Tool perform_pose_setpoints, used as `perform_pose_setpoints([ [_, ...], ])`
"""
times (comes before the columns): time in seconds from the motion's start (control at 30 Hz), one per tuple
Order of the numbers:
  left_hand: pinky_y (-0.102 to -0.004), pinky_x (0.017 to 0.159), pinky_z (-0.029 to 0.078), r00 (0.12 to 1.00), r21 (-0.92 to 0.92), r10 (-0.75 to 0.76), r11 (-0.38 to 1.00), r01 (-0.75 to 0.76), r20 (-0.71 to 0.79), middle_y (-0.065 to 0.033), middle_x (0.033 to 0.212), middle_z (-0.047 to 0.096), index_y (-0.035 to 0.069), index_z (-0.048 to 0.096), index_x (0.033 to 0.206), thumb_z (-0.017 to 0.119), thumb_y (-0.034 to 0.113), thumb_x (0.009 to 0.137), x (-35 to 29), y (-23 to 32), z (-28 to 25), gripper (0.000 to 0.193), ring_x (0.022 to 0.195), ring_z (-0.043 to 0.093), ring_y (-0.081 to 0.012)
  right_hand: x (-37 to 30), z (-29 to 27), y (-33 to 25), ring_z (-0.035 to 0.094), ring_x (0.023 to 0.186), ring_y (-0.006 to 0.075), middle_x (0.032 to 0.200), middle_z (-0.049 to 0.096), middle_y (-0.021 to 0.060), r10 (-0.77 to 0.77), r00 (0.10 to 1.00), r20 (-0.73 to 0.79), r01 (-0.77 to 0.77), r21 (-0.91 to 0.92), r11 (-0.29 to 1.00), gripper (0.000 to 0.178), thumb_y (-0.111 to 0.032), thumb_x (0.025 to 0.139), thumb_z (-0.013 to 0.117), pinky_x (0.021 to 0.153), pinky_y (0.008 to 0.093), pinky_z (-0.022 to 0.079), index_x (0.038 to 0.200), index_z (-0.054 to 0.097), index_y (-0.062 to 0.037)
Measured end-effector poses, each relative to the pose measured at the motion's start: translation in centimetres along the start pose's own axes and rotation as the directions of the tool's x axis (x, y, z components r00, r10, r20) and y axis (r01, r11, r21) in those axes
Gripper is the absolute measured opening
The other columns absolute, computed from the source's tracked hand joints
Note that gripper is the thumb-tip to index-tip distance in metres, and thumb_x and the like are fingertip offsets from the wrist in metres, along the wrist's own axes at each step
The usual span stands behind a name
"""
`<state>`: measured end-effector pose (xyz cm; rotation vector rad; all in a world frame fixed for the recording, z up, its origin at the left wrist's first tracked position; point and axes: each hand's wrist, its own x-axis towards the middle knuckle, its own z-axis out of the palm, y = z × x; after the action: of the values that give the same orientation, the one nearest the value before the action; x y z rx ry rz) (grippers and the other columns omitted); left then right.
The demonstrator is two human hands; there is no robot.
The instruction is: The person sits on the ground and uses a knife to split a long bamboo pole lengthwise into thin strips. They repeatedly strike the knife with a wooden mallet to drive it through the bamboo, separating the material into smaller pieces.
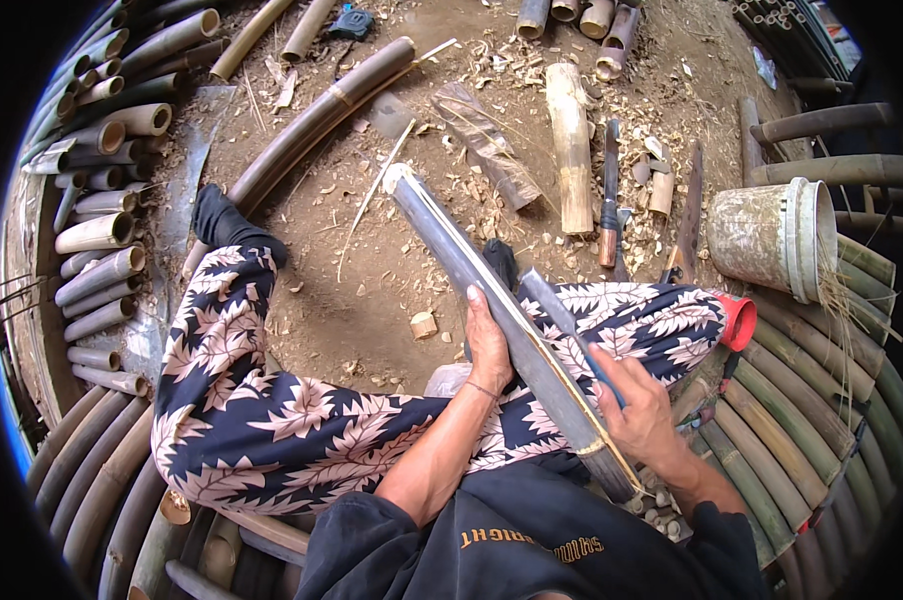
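A dark grey bamboo length (462, 262) slants across my lap, from the upper left down to my right side. A pale, freshly cut strip runs along its upper face. My left hand (489, 343) grips it from the left near the middle, thumb on top and the other fingers hidden beneath. My right hand (636, 402) is closed on the blue handle of a knife (552, 303). The knife's broad grey blade points up and left, close beside the bamboo; whether it touches cannot be made out. A thin pale sliver (375, 198) lies past the bamboo's far end.
Bamboo pieces are stacked at the left (102, 232). A curved bamboo pole (317, 120), a pale log (570, 150) and a long knife (609, 190) lie among shavings. A dirty white bucket (762, 238) lies tipped at right near a red cup-like object (738, 322). A bamboo-slat surface (772, 425) lies at lower right.
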<state>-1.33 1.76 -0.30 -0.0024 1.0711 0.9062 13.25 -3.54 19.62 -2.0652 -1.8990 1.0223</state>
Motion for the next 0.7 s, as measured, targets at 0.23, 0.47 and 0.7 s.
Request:
perform_pose_setpoints([
  [0.23,-0.0290,0.073,0.049,0.986,0.072,0.078,0.995,-0.068,-0.148,-0.0039,0.088,0.056,0.005,0.053,0.111,0.043,0.064,0.101,1.4,-1.3,0.1,0.062,0.080,0.056,-0.0128,-2.6,1.1,-1.1,0.064,0.063,0.0316,0.092,0.058,0.0093,0.102,0.993,0.067,-0.088,-0.180,0.980,0.049,-0.011,0.091,0.065,0.055,0.0431,0.053,0.139,0.058,-0.0150],
  [0.47,-0.0305,0.074,0.050,0.975,0.232,0.150,0.967,-0.109,-0.167,-0.0060,0.090,0.059,0.000,0.053,0.117,0.040,0.065,0.101,1.7,-1.8,-0.1,0.068,0.080,0.058,-0.0151,-2.4,1.6,-0.8,0.063,0.063,0.0295,0.092,0.058,0.0087,0.097,0.994,0.051,-0.082,-0.240,0.967,0.053,-0.008,0.087,0.068,0.054,0.0399,0.053,0.138,0.060,-0.0156],
  [0.7,-0.0351,0.085,0.049,0.971,0.344,0.159,0.935,-0.091,-0.176,-0.0152,0.105,0.063,-0.006,0.052,0.126,0.039,0.067,0.100,2.1,-1.8,-0.9,0.078,0.093,0.060,-0.0216,2.4,3.6,-1.0,0.064,0.064,0.0299,0.090,0.056,0.0091,0.061,0.998,0.028,-0.053,-0.221,0.974,0.052,-0.007,0.087,0.068,0.054,0.0416,0.052,0.137,0.060,-0.0158],
])
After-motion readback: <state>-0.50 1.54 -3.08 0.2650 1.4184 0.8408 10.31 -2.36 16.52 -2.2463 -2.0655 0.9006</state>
